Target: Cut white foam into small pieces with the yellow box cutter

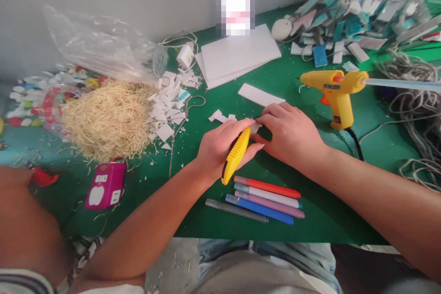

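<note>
A yellow utility knife [237, 155] is in my left hand [217, 142], its handle slanting down toward me; I cannot make out the blade. Close beside it, my right hand [291, 131] pinches a small white piece [255, 127], partly hidden by the fingers. The fingertips of both hands nearly meet at this piece. Just beyond my right hand lies a white foam-board strip [260, 95]. Small white scraps [218, 116] are scattered past my left hand. Several felt-tip markers [267, 187] lie side by side nearer my body.
On the right stands a yellow glue gun [337, 94] with its cord, beside tangled grey string [409, 87]. White sheets [241, 55] lie at the back. Leftward are a straw heap [106, 117], a plastic bag [106, 46], a magenta box [106, 185] and another person's arm [27, 220].
</note>
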A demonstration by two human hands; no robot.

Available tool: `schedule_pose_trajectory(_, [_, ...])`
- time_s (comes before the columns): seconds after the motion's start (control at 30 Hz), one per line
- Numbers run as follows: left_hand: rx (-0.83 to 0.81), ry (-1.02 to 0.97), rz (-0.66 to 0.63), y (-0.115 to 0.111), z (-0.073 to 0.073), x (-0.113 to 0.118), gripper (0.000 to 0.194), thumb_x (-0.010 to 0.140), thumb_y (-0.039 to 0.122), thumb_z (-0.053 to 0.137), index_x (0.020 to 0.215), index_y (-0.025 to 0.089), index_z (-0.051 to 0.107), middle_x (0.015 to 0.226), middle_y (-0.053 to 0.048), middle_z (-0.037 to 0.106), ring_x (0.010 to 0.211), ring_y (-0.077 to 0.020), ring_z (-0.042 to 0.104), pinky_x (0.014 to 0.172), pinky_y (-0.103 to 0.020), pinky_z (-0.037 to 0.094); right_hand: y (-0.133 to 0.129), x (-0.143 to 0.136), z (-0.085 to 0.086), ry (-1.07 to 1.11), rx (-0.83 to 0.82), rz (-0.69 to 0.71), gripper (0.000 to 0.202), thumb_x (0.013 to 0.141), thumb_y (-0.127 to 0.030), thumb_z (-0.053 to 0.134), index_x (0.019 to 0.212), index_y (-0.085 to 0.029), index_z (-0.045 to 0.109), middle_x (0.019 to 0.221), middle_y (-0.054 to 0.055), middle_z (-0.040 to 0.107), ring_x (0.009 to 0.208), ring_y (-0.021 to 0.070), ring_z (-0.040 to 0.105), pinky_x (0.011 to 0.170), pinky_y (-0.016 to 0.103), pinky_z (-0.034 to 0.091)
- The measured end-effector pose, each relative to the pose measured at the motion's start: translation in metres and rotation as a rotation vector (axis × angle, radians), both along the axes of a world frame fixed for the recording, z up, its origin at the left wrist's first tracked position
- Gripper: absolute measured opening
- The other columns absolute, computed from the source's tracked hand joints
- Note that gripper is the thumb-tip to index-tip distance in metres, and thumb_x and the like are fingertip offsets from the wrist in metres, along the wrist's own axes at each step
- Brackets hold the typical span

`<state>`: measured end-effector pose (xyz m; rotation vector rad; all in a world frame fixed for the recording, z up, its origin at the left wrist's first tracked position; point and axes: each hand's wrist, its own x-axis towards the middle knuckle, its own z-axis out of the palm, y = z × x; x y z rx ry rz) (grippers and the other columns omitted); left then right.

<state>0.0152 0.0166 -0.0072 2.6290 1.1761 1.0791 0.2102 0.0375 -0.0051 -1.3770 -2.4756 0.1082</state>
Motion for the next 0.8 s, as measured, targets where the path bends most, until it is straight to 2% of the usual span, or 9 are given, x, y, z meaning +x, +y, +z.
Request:
schedule_pose_trajectory(0.17, [0.035,-0.028,0.011,0.000,-0.001,0.000,0.020,0.097,0.023,0.065,0.115,0.014,0.067,0.101,-0.009,0.081,0.085,-0.0155,0.077,0.082,-0.024,0.063,0.000,-0.001,0.002,-0.005,-0.017,-0.001,0.021,0.089,-0.029,0.065,0.093,-0.013,0.077,0.099,0.015,0.073,0.096,0.0295,0.062,0.079,0.040,0.049])
schedule_pose_trajectory(0.27, [0.051,-0.040,0.004,0.000,-0.001,0.000,0.021,0.095,0.017,0.063,0.115,0.012,0.068,0.101,-0.009,0.081,0.084,-0.0160,0.077,0.081,-0.023,0.063,-0.001,-0.003,0.004,-0.001,-0.025,-0.004,0.021,0.089,-0.026,0.062,0.091,-0.012,0.078,0.096,0.015,0.072,0.095,0.0294,0.061,0.079,0.040,0.050])
schedule_pose_trajectory(0.4, [0.076,-0.002,-0.016,0.000,0.000,0.000,0.023,0.093,0.014,0.062,0.115,0.011,0.069,0.095,-0.009,0.080,0.078,-0.0156,0.076,0.075,-0.023,0.063,-0.001,-0.008,0.006,-0.017,-0.045,-0.015,0.021,0.088,-0.023,0.061,0.086,-0.010,0.078,0.088,0.016,0.070,0.092,0.0285,0.059,0.079,0.039,0.052])
schedule_pose_trajectory(0.63, [0.123,0.039,-0.037,0.000,0.007,0.000,0.022,0.092,0.011,0.058,0.112,0.013,0.068,0.090,-0.006,0.080,0.075,-0.0138,0.075,0.071,-0.021,0.063,-0.003,-0.010,0.006,-0.035,-0.040,0.007,0.023,0.090,-0.025,0.060,0.085,-0.010,0.077,0.088,0.016,0.068,0.091,0.0286,0.057,0.075,0.039,0.050])
schedule_pose_trajectory(0.8, [0.107,0.038,-0.049,-0.005,0.010,-0.004,0.022,0.090,0.010,0.058,0.109,0.012,0.068,0.089,-0.006,0.079,0.075,-0.0144,0.075,0.072,-0.022,0.063,-0.003,-0.009,0.003,-0.055,-0.028,0.012,0.023,0.091,-0.026,0.061,0.084,-0.011,0.077,0.086,0.015,0.066,0.090,0.0277,0.056,0.073,0.038,0.049])
